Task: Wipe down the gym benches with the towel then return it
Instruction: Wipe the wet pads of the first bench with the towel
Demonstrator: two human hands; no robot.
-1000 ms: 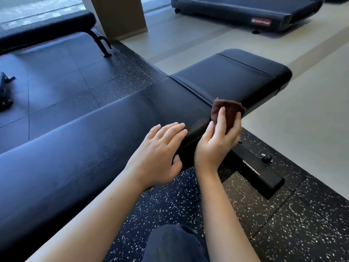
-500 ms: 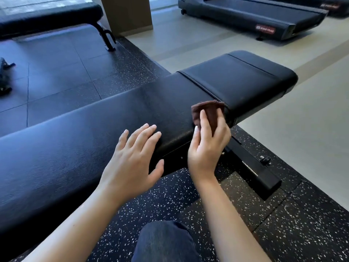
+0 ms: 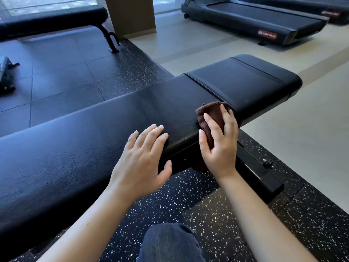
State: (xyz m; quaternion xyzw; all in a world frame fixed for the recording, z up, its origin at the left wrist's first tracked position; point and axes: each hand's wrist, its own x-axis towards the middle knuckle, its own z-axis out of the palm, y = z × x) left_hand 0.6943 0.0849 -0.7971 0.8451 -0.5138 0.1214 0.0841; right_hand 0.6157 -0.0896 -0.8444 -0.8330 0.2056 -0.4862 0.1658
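A long black padded bench (image 3: 85,148) runs from lower left to upper right, ending in a separate seat pad (image 3: 243,84). A brown towel (image 3: 211,114) lies over the bench's near edge, at the gap between the two pads. My right hand (image 3: 220,146) presses it against the pad with straight, spread fingers; a bit of towel shows below the palm. My left hand (image 3: 141,159) rests flat on the long pad's near edge, fingers straight, a hand's width left of the towel.
The bench's black metal base (image 3: 260,176) juts out on the speckled rubber floor at right. A second bench (image 3: 52,19) stands at the far left, a pillar (image 3: 130,14) behind it, treadmills (image 3: 255,21) at the far right. My knee (image 3: 170,242) is at the bottom.
My right hand slid the towel left along the near edge, from the seat pad's side to the gap. My left hand shifted left along the long pad.
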